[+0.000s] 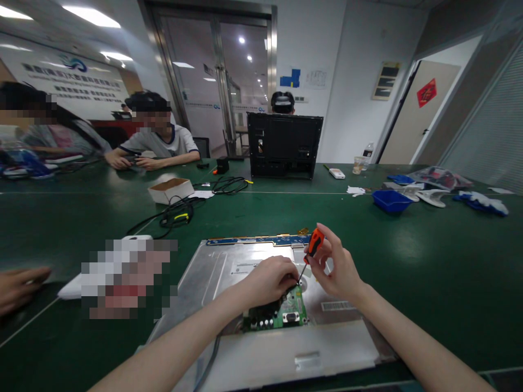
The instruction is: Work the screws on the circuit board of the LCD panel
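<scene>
A screwdriver with an orange and black handle (314,243) is held in the fingers of my right hand (333,264), its shaft slanting down to the upper edge of a green circuit board (295,307). Beside the tip, my left hand (273,279) has its fingers bent together over the board's top edge; what they hold, if anything, is hidden. The board sits on a silver metal panel (212,272), which lies flat in front of me. Along the panel's far edge runs a narrow blue circuit strip (261,240).
Across the green table (429,261) stand a black monitor casing (285,146), an open box (170,190), black cables (175,213) and a blue tray (391,201). Gloves (482,202) lie at the right. People sit beyond; another person's hand (20,288) rests at the left edge.
</scene>
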{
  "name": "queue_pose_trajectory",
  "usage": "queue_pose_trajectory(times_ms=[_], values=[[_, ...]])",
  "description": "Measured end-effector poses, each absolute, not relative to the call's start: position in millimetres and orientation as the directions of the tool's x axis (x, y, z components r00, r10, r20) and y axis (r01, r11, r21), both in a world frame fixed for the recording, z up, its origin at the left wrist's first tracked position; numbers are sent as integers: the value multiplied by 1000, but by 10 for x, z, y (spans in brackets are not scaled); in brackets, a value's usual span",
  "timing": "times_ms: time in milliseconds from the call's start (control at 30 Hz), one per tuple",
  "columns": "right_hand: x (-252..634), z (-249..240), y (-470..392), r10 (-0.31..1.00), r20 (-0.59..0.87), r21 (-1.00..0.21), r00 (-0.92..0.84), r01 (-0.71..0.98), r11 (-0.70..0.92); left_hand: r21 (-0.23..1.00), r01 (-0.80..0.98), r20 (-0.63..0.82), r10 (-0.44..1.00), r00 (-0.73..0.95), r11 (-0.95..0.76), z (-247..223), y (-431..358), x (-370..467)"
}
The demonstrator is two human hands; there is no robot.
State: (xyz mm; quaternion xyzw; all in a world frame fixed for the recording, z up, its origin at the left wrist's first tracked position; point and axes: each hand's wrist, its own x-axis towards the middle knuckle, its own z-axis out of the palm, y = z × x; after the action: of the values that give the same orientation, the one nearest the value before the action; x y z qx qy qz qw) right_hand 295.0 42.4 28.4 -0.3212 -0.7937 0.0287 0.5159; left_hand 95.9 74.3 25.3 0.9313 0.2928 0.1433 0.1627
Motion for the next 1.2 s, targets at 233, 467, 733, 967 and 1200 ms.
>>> queue_pose_trajectory(times_ms=[233,467,733,967,1200], values=[[2943,256,444,520,821,-346,-237,518,782,399,493,174,592,787,-773,242,749,963],[2947,230,456,532,820,-361,-213,530,768,387,497,178,592,786,-776,253,742,960],[2950,256,451,521,820,-346,-238,519,781,386,486,188,583,790,-784,257,742,961],[2964,277,428,530,799,-377,-284,450,809,384,486,191,583,790,-785,243,744,954],[2956,268,432,540,803,-389,-252,464,796,393,497,185,596,781,-774,245,742,961]])
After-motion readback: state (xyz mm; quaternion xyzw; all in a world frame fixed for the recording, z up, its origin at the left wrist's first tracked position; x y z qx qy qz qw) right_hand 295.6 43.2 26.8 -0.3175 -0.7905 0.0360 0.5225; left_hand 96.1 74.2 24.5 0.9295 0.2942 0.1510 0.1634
